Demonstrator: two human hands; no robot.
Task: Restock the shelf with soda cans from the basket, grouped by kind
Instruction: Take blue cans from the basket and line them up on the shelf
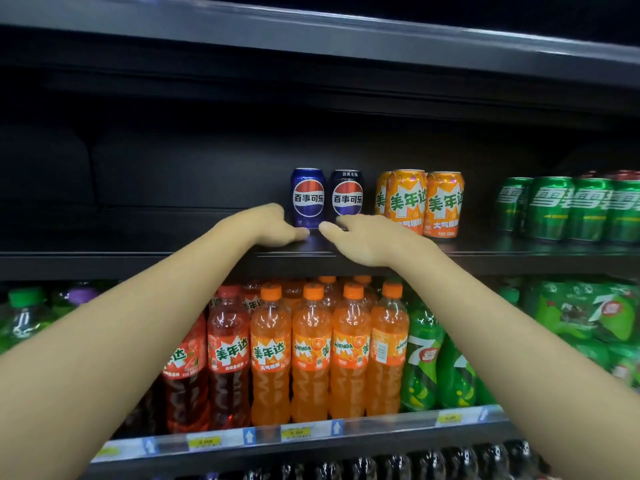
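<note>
1. Dark blue metal is what the two cola cans show: the left cola can (pixel 307 197) is a brighter blue, the right cola can (pixel 347 197) is almost navy. Each carries a round red, white and blue emblem with white characters across the middle band.
2. Both cans stand upright, side by side and nearly touching, on the black shelf (pixel 138 261), a little back from its front edge.
3. The cans are smooth cylinders with a glossy skin that reflects the light. The shelf board is matte and flat, with a dark back panel behind it.
4. The left hand (pixel 266 226) lies palm down on the shelf just beside the left can. Its fingers (pixel 301 233) are extended and pressed together, and the tips reach the foot of this can; they hold nothing.
5. The right hand (pixel 363 237) lies palm down in front of the right can. Its fingers (pixel 329 228) are extended and slightly spread, near the base of the can, and grip nothing.
6. To the right stand three orange cans (pixel 424 202), close together, with green and white lettering. Further right, well apart, is a group of green cans (pixel 571 207).
7. On the shelf below stand plastic bottles: red bottles (pixel 207 362), orange bottles (pixel 329 355) with orange caps, and green bottles (pixel 426 362). They are translucent, with waisted bodies.
8. Yellow price tags (pixel 204 443) sit in the strip along that lower shelf edge.
</note>
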